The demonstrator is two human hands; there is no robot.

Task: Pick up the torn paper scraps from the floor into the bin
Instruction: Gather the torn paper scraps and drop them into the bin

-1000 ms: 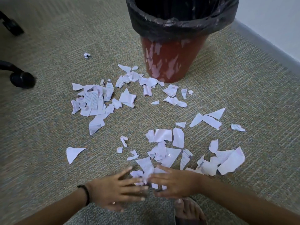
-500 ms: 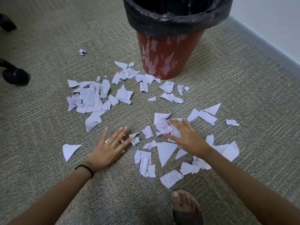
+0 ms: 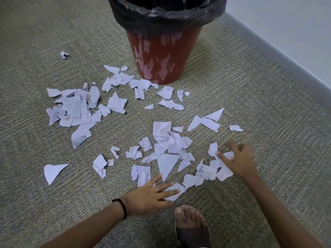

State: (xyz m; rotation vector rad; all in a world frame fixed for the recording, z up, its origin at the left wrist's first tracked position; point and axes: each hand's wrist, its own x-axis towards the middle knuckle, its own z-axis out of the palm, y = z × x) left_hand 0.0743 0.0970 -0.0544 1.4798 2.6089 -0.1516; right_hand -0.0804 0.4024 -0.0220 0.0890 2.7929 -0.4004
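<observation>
Several torn white paper scraps point(image 3: 166, 138) lie scattered on the carpet in front of a red bin point(image 3: 162, 56) lined with a black bag. My left hand point(image 3: 150, 196) lies flat with straight fingers on a lined scrap point(image 3: 176, 189) near my foot. My right hand point(image 3: 236, 160) is spread over the right-hand scraps point(image 3: 207, 171), its fingers bent down onto them. A large triangular scrap point(image 3: 166, 164) sits between my hands. Another cluster of scraps point(image 3: 77, 108) lies to the left of the bin.
My sandalled foot point(image 3: 189, 222) stands just behind my left hand. A lone triangular scrap point(image 3: 52, 171) lies at the left and a small crumpled bit point(image 3: 64, 54) farther back. A grey skirting board and white wall point(image 3: 279, 45) run along the right.
My left hand has moved back and right, onto the lined scrap near my foot. My right hand has shifted right, from the middle pile to the right-hand scraps.
</observation>
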